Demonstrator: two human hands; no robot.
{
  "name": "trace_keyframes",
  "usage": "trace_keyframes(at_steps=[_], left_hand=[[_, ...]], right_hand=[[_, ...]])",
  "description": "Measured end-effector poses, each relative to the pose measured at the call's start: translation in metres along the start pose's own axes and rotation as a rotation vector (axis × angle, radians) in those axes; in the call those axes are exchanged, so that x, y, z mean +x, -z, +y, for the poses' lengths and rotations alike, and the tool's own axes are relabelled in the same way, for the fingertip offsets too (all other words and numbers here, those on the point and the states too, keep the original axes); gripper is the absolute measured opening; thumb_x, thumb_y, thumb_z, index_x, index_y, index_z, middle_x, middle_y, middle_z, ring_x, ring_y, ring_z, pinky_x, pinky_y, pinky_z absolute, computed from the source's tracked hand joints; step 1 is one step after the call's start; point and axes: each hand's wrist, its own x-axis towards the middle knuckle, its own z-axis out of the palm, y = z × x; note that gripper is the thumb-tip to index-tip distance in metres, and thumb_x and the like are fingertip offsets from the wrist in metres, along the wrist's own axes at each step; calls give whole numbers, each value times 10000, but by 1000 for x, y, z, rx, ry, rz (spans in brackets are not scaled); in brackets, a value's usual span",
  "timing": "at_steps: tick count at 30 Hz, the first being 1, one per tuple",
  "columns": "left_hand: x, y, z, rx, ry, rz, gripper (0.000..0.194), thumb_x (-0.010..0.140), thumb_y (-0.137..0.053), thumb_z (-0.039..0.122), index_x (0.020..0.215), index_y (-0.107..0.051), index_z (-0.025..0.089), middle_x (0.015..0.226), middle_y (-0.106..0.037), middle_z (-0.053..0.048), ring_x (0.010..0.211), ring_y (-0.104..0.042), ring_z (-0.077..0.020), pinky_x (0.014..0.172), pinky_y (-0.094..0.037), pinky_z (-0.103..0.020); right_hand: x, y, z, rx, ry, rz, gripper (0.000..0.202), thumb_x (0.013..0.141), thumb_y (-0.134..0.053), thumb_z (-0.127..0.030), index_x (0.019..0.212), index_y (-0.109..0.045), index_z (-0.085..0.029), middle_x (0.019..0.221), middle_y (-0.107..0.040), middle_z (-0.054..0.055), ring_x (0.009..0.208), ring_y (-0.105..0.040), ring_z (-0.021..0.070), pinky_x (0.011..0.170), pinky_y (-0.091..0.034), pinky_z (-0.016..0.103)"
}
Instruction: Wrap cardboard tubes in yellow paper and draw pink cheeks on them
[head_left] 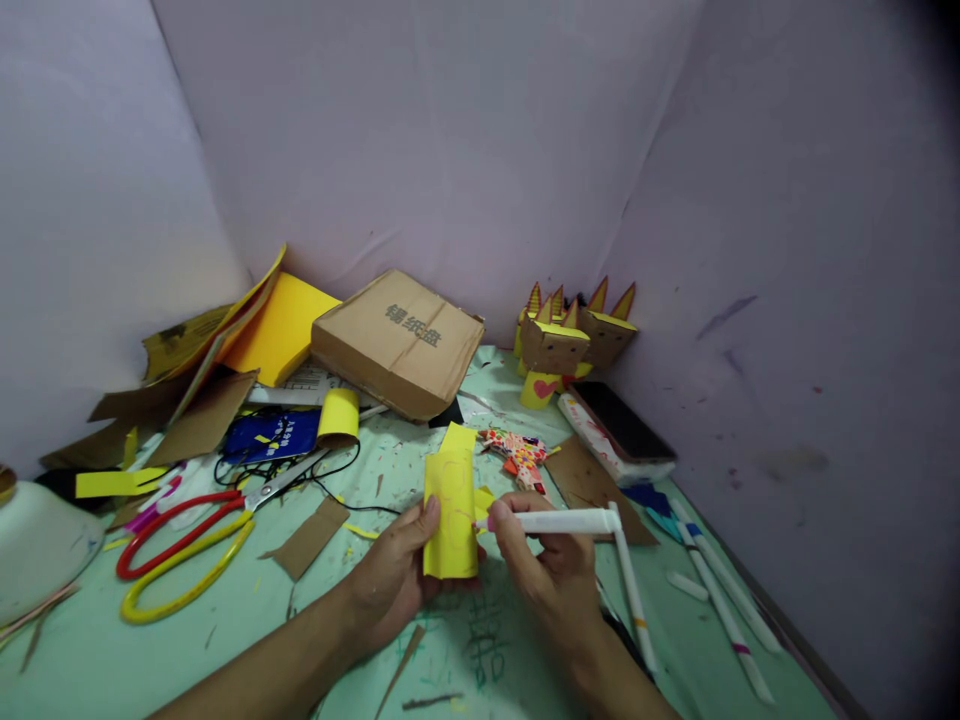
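My left hand [409, 560] grips a small folded piece of yellow paper [451, 510], thumb on its front and fingers behind. Faint outlines are drawn down the paper's face. In my right hand [551, 575] is a white marker pen [562, 521], its tip touching or very near the paper's right edge. Just beyond the paper lies a colourful patterned scrap [517, 452]. A piece of brown cardboard [589, 490] rests to the right, partly behind the marker.
Red-and-yellow-handled scissors [187, 545] lie at left beside a yellow paper roll [339, 415]. A cardboard box [397, 340] stands at the back. Cardboard figures with spiky tops [555, 345] are at back right, near a phone [622, 420]. Several markers [724, 610] lie right.
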Motion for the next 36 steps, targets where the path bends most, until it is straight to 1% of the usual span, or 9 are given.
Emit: trace_keyframes(at_steps=[5,13,20,23,25,27,30,32,36], left_hand=[[0,1,-1,11,-9,-23,326,886,-491,328,1108,-541,94,902,-689,-114,763,-647,-195,696,-507,-315],[-2,-2,1,28,-18,4,293,864,-534,330,1058,-566,112,872,-695,-100,722,-641,-190,650,-512,-312],[-1,-2,1,29,-16,-14,335,873,-516,329,1107,-550,91,975,-688,-134,861,-649,-226,785,-503,-348],[0,0,0,19,-20,-15,314,871,-522,334,1079,-556,102,945,-692,-120,854,-654,-219,775,-502,-331],[0,1,0,10,-12,-6,310,872,-515,342,1071,-551,107,900,-693,-112,790,-662,-214,713,-512,-326],[0,1,0,-2,1,17,296,875,-505,341,1048,-548,105,849,-690,-105,723,-663,-208,668,-517,-328],[0,0,1,-17,15,60,259,877,-501,322,1003,-552,102,817,-688,-104,691,-665,-205,673,-524,-338],[0,0,1,-24,18,61,255,878,-500,308,1013,-553,99,833,-691,-113,696,-665,-208,688,-528,-351],[-1,-1,0,-18,-1,33,250,879,-498,267,1052,-553,94,883,-698,-125,718,-666,-205,719,-531,-362]], right_hand=[[0,0,1,-3,-2,11,196,822,-553,-232,640,-600,-173,530,-585,-17,465,-544,106,433,-433,185],[-1,1,-1,-40,-40,-25,205,817,-554,-257,637,-614,-177,538,-609,3,471,-563,129,391,-422,196],[-3,0,-1,-31,-52,-71,212,813,-556,-273,634,-620,-178,529,-618,5,468,-563,135,432,-446,214],[-3,2,-2,-36,-63,-86,220,812,-555,-281,629,-616,-176,521,-609,1,461,-549,131,434,-428,215],[-1,4,-3,-38,-90,-45,251,820,-543,-304,613,-608,-177,490,-574,-11,448,-524,127,439,-410,222],[1,7,-3,-32,-133,41,278,829,-538,-334,609,-602,-175,465,-533,-21,444,-499,125,453,-396,232],[6,9,-2,20,-201,152,289,841,-541,-385,666,-604,-164,459,-491,-34,443,-471,122,454,-376,237],[8,9,-2,73,-244,174,291,843,-542,-417,723,-603,-159,466,-475,-43,438,-455,117,441,-364,233],[8,7,-2,110,-270,141,301,839,-541,-448,768,-597,-161,481,-472,-47,440,-444,111,426,-354,224]])
